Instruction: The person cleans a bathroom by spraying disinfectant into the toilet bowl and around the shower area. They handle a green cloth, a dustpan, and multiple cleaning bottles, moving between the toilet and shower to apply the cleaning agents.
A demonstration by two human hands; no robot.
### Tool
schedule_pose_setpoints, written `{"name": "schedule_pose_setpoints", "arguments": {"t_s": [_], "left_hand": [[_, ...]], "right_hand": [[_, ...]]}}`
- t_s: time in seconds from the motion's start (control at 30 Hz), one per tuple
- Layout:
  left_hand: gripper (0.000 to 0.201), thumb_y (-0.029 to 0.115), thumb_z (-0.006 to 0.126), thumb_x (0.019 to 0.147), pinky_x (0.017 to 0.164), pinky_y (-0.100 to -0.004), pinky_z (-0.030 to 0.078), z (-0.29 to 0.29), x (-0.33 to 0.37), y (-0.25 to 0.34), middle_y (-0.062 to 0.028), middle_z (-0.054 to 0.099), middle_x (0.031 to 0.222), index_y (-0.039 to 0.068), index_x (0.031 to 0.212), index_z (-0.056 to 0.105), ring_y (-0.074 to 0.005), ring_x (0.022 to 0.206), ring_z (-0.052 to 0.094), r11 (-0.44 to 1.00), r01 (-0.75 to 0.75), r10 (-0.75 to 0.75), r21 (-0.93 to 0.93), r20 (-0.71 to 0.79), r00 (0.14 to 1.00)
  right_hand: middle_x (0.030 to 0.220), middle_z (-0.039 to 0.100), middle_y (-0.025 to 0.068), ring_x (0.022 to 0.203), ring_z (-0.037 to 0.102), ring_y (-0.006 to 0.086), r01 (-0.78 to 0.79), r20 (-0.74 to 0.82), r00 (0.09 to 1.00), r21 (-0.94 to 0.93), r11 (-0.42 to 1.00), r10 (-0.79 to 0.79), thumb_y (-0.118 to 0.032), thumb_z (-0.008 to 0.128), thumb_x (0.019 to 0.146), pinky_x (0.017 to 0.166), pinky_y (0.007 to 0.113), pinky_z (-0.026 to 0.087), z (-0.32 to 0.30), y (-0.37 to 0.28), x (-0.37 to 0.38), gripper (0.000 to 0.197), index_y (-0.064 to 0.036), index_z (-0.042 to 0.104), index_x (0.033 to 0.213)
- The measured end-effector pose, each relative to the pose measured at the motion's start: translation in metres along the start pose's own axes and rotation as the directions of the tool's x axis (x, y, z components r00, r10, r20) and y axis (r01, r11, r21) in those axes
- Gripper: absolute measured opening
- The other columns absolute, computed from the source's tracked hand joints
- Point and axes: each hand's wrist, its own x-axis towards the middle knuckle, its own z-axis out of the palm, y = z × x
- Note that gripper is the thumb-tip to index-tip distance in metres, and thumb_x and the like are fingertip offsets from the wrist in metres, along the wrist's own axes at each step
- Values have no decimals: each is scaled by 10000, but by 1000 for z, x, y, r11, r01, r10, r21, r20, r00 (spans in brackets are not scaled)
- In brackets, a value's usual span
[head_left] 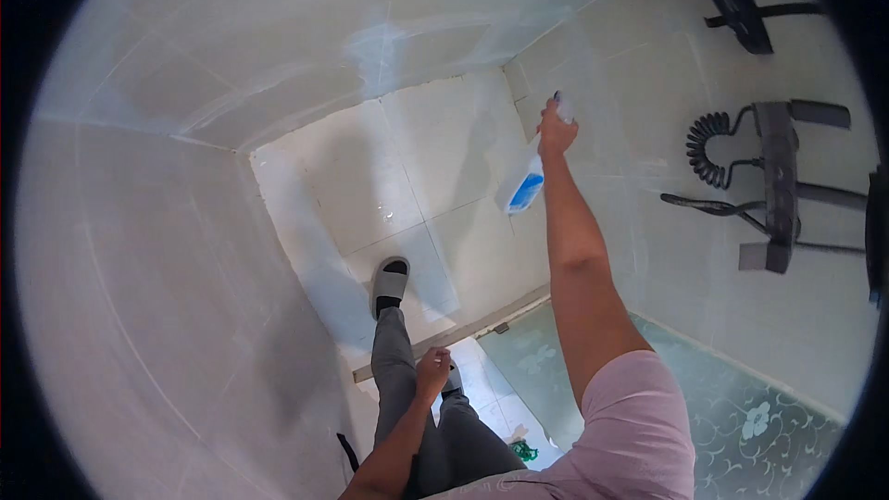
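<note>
— Pink sleeve (639, 426) fills the near corner. What's the right hand (556, 130) got?

— It's wrapped around the top of a white spray bottle (523, 185) with a blue label, raised against the tiled wall (630, 157); the nozzle is hidden.

— And the left hand (432, 372)?

— Loosely curled by the thigh, empty as far as I can see. Black shower fittings (769, 185) hang further right, partly cut off.

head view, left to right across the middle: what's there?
Tiled wall → grey slipper → left hand → spray bottle held in right hand → coiled shower hose → black shower fixture.
</note>
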Motion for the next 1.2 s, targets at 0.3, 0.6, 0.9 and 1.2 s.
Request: {"name": "schedule_pose_setpoints", "arguments": {"t_s": [0.3, 0.6, 0.9, 1.2], "left_hand": [[139, 143, 553, 804, 651, -321, 492, -24, 32, 3, -128, 627, 795, 19, 864, 572, -231, 728, 630, 986, 98, -93, 138, -43, 995], [119, 119, 560, 811, 614, -289, 484, -28, 47, 22, -94, 614, 792, 18, 874, 568, -173, 711, 608, 985, 95, -99, 146, 17, 995], [152, 144, 551, 822, 639, -306, 489, -26, 49, 27, -137, 616, 784, 1, 871, 560, -229, 714, 624, 990, 85, -90, 117, 38, 995], [153, 138, 535, 818, 652, -322, 489, -26, 50, 36, -142, 621, 789, 4, 888, 560, -230, 721, 627, 972, 129, -139, 195, 39, 990]], "right_hand": [[522, 560, 63, 424, 538, 167, -123, 193, 976, 97, 988, 103, -347, 637, 667, 437, 287, 446, 64, -17, 29, 348, -1, 611, 697], [604, 591, 60, 429, 517, 138, -79, 144, 977, -428, 900, 155, -287, 657, 695, 410, 299, 423, 99, 42, 52, 298, -1, 576, 722], [697, 620, 110, 620, 613, 215, 115, 223, 975, -483, 868, -4, -435, 616, 661, 581, 340, 479, 98, 100, 81, 438, -26, 618, 819], [1030, 599, 189, 975, 578, 324, 25, 137, 984, -748, 663, 117, -524, 569, 639, 849, 401, 447, 67, 78, 37, 604, -39, 627, 996]]}}
